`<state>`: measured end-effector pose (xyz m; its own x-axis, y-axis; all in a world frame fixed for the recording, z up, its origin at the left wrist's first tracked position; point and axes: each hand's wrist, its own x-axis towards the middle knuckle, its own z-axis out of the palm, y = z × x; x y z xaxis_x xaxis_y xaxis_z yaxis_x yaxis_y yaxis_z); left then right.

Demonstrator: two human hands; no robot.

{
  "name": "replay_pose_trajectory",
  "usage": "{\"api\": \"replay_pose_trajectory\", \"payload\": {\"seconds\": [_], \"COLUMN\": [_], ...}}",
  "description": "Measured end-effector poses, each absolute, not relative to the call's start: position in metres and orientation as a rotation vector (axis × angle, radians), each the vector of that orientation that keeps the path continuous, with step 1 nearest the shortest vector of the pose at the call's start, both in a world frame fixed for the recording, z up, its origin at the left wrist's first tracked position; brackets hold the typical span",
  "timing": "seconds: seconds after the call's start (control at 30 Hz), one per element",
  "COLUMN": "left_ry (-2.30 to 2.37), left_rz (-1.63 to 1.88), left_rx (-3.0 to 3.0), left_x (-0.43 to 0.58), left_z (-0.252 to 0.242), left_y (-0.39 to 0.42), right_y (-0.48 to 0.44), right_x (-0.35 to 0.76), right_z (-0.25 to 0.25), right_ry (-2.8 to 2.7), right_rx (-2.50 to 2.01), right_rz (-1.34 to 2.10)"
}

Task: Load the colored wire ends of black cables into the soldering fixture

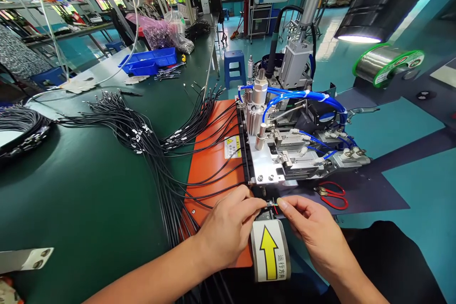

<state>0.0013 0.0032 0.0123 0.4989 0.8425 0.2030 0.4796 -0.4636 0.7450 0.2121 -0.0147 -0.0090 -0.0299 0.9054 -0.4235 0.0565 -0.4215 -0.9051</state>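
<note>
My left hand (228, 228) is pinched on a thin black cable end at the front of a small metal machine (281, 152). Opposite it, my right hand (313, 232) pinches the cable's tiny coloured wire tips (273, 203) over the machine's fixture. Just below sits a belt with a yellow arrow label (270, 252). A large bundle of black cables (149, 137) fans across the orange mat (210, 161) and green bench to my left hand.
Red-handled snips (333, 194) lie right of the machine. A solder spool (386, 64) hangs upper right under a lamp. Blue trays (149, 61) and a seated person (147, 2) are far along the bench. A blue stool (234, 64) stands in the aisle.
</note>
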Motion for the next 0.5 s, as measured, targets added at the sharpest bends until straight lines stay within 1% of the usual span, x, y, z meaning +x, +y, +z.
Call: {"api": "replay_pose_trajectory", "payload": {"seconds": [0.5], "left_ry": [1.113], "left_rz": [0.774], "left_rx": [2.149], "left_x": [0.0032], "left_z": [0.0033], "left_y": [-0.0004], "right_y": [-0.014], "right_x": [0.2056], "right_z": [-0.0168], "right_ry": [-0.968], "right_rx": [-1.553], "right_rz": [1.493]}}
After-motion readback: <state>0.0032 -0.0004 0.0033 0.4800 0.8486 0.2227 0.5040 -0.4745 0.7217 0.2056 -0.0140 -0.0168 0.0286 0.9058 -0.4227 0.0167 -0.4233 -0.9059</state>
